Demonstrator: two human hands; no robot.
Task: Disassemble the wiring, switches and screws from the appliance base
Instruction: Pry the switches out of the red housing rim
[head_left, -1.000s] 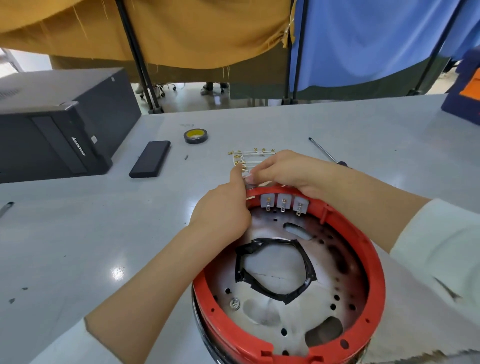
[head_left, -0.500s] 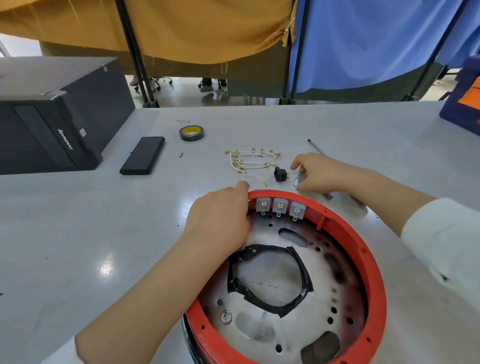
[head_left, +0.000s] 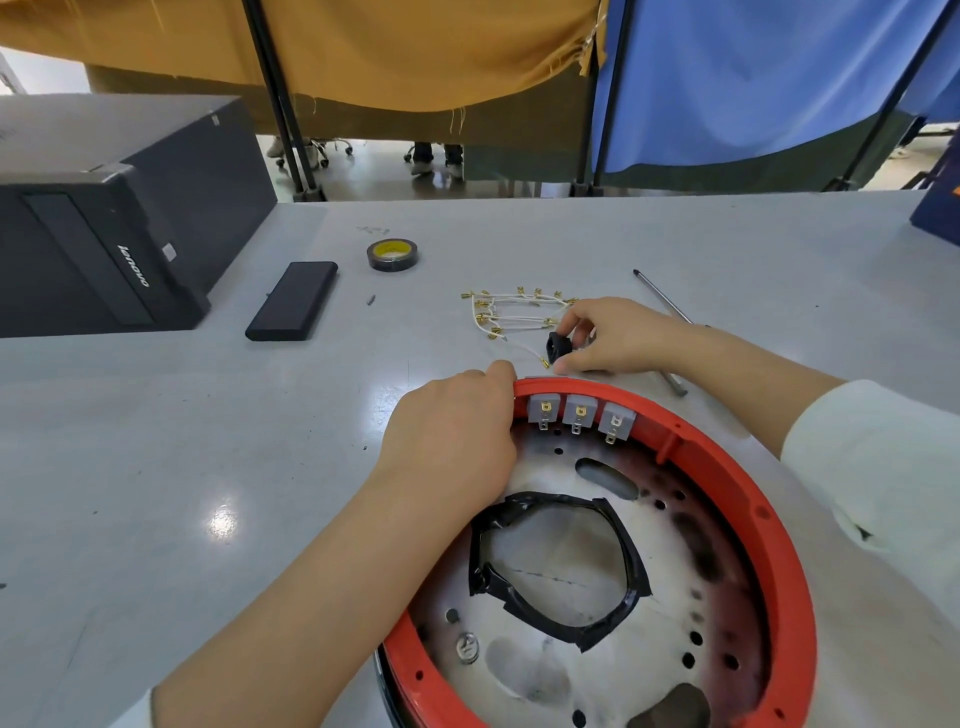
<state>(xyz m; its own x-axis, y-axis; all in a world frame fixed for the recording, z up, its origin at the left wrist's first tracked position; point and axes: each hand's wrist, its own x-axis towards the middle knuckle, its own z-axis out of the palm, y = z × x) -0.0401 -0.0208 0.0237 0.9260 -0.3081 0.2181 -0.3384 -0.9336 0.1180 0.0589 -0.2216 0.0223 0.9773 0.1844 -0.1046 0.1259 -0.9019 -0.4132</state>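
Observation:
The round appliance base with a red rim (head_left: 727, 467) lies on the grey table. Three grey switches (head_left: 576, 413) sit in a row inside its far rim. My left hand (head_left: 452, 441) rests on the rim's far-left part with fingers curled over the edge. Just beyond the rim, my right hand (head_left: 618, 335) pinches a small black switch (head_left: 558, 345) on the table. A bundle of white wires with brass terminals (head_left: 514, 317) lies beside it. One screw (head_left: 467, 649) sits in the metal plate near a black taped ring (head_left: 556, 566).
A screwdriver (head_left: 665, 304) lies right of my right hand, partly under my wrist. A roll of tape (head_left: 393, 254), a black flat case (head_left: 293, 300) and a black computer box (head_left: 104, 218) stand at the left. Curtains on stands hang behind the table.
My right hand left the rim, went out onto the table to the right, then came back left and took hold of the black switch. My left hand stayed on the rim.

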